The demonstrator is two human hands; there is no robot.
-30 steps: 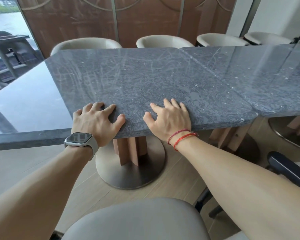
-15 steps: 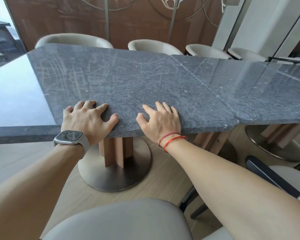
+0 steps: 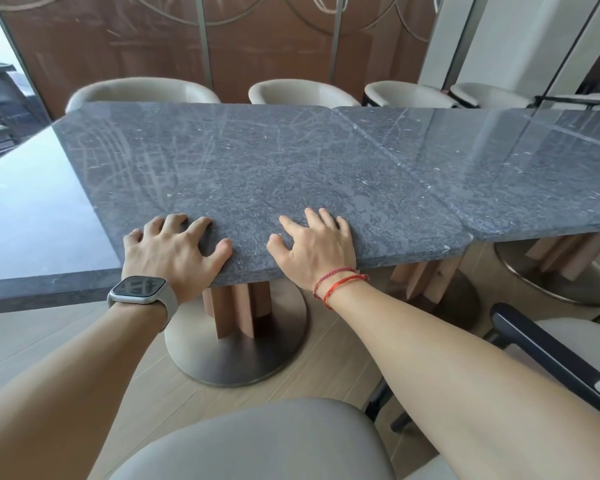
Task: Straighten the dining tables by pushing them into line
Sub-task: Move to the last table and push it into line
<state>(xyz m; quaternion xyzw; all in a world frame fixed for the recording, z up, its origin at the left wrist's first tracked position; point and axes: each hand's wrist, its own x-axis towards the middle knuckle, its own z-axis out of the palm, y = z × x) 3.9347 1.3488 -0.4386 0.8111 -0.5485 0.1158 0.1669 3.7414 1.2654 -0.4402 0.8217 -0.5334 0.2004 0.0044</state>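
Pressing on near edge of middle table (image 3: 257,161), centre frame, with left hand (image 3: 174,252) and right hand (image 3: 317,249), both spread open, gripping nothing. Seemingly barely shifted since a second ago; still skewed against right table (image 3: 520,168).

Left hand (image 3: 174,252), right hand (image 3: 317,245) palm-down (fingers (image 3: 200,226) apart).

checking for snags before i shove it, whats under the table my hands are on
A ribbed wooden pedestal on a round metal base on the floor. The tabletop hides the pedestal's upper end and anything beyond it.
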